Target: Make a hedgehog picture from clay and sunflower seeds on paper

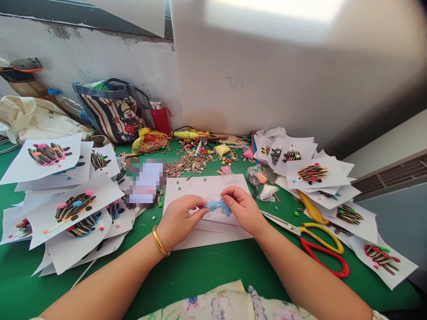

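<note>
While over white paper [200, 186], left hand [178, 218], right hand [243, 209] on blue clay [218, 206].

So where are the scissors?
In the head view, the scissors lie on the table at the right, just beside the right hand pinching the blue clay, below the right pile of seed pictures.

Table cover [207, 271] plain green throughout; sheet [200, 186] at centre plain white; lump [218, 206] on it light blue, in a clear wrapper; scissors [302, 230] at four o'clock, one handle yellow, one red; bangle [160, 242] at seven o'clock gold; bag [115, 111] at eleven o'clock striped dark blue and white, red accents; flask [160, 119] beside it red; seeds [187, 164] at twelve o'clock striped black and white; garment [227, 306] at six o'clock pale, floral print.
</note>
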The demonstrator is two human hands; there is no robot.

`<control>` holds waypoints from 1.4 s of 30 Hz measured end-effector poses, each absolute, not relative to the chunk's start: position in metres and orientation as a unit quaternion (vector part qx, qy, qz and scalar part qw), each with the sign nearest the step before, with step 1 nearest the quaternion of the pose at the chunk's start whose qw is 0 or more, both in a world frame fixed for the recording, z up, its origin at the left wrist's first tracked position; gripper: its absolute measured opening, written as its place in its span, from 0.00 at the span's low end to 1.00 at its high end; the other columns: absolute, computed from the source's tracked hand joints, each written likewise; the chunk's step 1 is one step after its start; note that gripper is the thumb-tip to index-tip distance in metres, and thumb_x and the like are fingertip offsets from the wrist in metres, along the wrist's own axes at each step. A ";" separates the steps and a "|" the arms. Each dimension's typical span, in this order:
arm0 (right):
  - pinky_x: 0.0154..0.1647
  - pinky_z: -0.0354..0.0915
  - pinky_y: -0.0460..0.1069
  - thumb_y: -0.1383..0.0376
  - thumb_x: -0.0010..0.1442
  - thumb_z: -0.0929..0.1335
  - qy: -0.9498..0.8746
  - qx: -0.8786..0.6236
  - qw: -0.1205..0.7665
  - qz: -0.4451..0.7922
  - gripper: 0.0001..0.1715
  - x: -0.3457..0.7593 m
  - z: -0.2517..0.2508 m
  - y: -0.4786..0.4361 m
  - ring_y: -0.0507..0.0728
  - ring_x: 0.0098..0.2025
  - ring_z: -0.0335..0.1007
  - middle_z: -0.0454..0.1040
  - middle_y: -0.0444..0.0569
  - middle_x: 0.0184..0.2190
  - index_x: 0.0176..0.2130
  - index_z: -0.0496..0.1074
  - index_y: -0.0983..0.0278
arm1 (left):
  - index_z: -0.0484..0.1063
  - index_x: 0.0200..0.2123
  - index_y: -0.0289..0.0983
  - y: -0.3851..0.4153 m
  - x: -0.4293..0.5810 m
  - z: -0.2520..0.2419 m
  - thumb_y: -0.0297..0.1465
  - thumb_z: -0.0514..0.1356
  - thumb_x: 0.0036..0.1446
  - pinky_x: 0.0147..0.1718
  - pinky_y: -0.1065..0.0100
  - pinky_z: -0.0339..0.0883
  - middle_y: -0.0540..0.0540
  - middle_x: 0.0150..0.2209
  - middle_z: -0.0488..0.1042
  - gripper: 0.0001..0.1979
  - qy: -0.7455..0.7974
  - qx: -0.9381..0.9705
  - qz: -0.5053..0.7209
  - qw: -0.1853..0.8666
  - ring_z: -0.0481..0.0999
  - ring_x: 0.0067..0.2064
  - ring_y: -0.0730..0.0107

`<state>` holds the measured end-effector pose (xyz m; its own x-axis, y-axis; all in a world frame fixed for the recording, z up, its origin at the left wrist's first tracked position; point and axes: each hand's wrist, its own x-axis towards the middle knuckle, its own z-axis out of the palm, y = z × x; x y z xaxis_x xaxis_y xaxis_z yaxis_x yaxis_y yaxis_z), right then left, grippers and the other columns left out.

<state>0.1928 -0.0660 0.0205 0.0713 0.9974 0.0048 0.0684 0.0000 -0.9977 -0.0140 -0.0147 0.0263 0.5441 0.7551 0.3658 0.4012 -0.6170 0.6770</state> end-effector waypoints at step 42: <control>0.31 0.60 0.48 0.59 0.54 0.72 -0.487 -0.555 0.489 0.465 0.14 0.202 0.027 -0.062 0.53 0.31 0.63 0.70 0.43 0.34 0.37 0.67 0.59 | 0.74 0.40 0.36 -0.011 -0.013 0.036 0.40 0.63 0.57 0.37 0.63 0.74 0.44 0.35 0.80 0.14 0.383 0.633 0.365 0.566 0.80 0.36 0.64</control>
<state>0.2021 -0.0615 0.0266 0.0930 0.9949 -0.0403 0.0852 -0.0483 -0.9952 -0.0132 -0.0107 0.0358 0.4407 0.8972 0.0280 0.0718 -0.0663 0.9952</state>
